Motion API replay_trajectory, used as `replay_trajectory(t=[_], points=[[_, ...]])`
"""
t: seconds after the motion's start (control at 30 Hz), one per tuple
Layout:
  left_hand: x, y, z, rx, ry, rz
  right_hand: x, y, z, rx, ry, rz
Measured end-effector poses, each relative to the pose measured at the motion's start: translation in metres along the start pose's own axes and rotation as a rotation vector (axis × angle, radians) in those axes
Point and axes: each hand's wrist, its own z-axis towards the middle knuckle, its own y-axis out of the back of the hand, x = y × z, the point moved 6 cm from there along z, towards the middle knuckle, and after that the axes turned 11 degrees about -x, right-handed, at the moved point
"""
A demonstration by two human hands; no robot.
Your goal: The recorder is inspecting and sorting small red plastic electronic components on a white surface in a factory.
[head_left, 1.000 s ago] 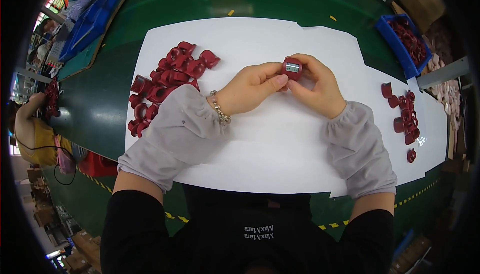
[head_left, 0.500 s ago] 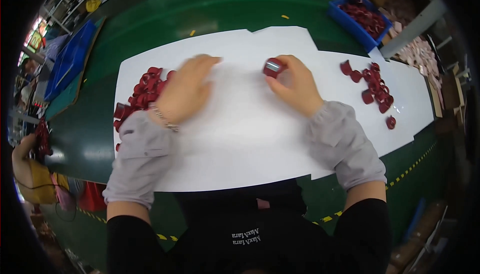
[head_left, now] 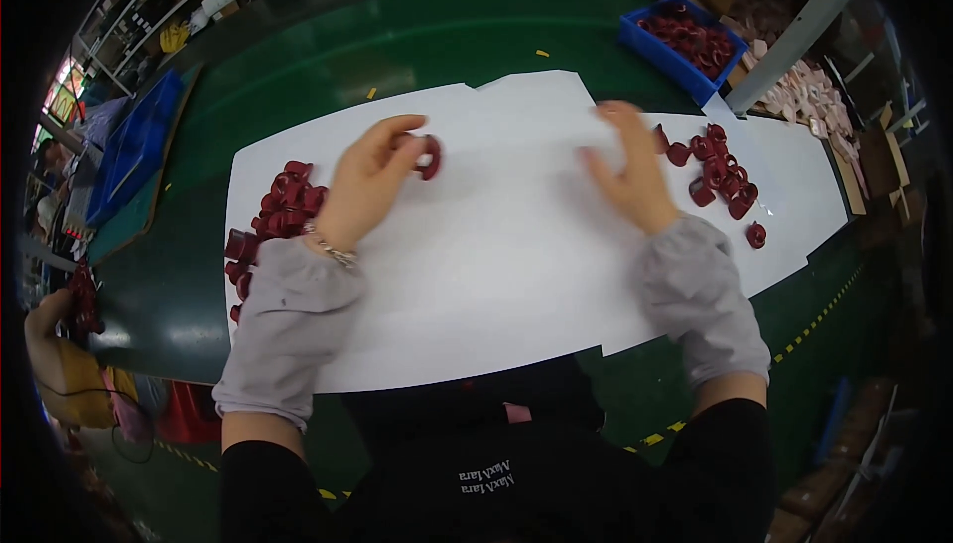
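My left hand [head_left: 365,181] is closed on a dark red ring-shaped part [head_left: 429,158], held between thumb and fingers above the white sheet [head_left: 486,255]. Left of that hand lies a heap of similar red parts [head_left: 288,210], some of them hidden behind my wrist. My right hand [head_left: 630,174], blurred by motion, has its thumb and fingers spread apart with nothing seen between them. A second group of red parts [head_left: 725,171] rests just beyond it to the right, one piece [head_left: 755,235] lying apart on the near side.
A blue bin [head_left: 685,47] full of red parts stands at the back right, beside a metal post [head_left: 794,42] and a pile of pale pink pieces [head_left: 809,96]. Another blue bin [head_left: 139,151] is at the far left. At the left edge a person's arm [head_left: 48,315] shows.
The red part seen in my right hand is gone from it, and my left hand now holds one. My right hand has moved right, toward the right group, and opened.
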Motion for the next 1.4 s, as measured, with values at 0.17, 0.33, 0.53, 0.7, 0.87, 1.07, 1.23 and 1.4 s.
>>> replay_trajectory(t=[0.17, 0.33, 0.53, 0.7, 0.87, 1.07, 1.23, 1.4], points=[[0.024, -0.04, -0.009, -0.091, 0.067, -0.35, 0.076, -0.092, 0.022, 0.362, -0.224, 0.706], [0.046, -0.032, -0.004, -0.12, 0.293, -0.482, 0.062, -0.115, 0.012, 0.449, -0.491, 0.753], [0.038, -0.03, -0.007, -0.125, 0.217, -0.484, 0.07, -0.116, 0.014, 0.513, -0.412, 0.732], [0.044, -0.034, -0.009, -0.027, 0.23, -0.364, 0.065, -0.113, 0.011, 0.355, -0.532, 0.809], [0.028, -0.043, -0.014, 0.174, 0.081, -0.041, 0.072, -0.1, 0.017, 0.297, -0.129, 0.629], [0.034, -0.042, -0.013, 0.074, 0.172, -0.314, 0.069, -0.099, 0.017, 0.105, -0.298, 0.795], [0.035, -0.045, -0.015, 0.186, 0.262, -0.417, 0.07, -0.102, 0.014, 0.387, -0.359, 0.901], [0.035, -0.045, -0.015, 0.29, 0.2, -0.357, 0.067, -0.105, 0.01, 0.391, -0.368, 0.875]])
